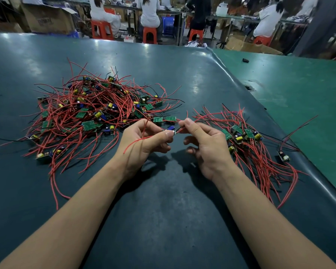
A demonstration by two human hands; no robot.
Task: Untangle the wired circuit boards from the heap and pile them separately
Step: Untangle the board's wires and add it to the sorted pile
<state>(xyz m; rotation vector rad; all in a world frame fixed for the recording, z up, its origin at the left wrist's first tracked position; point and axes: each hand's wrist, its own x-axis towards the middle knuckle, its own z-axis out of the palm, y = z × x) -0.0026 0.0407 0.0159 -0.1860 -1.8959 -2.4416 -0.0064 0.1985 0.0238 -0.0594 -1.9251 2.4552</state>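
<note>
Both forearms are bare, the left hand (144, 144) and right hand (206, 146) ungloved.

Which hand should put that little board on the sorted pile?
The right hand, probably. The sorted pile lies just beside it, while the left hand sits nearer the tangled heap. Both pinch the circuit board.

Two piles of wired boards: large heap (97, 113), smaller pile (248, 140), four red stools (102, 29), two hands (145, 140)
</note>
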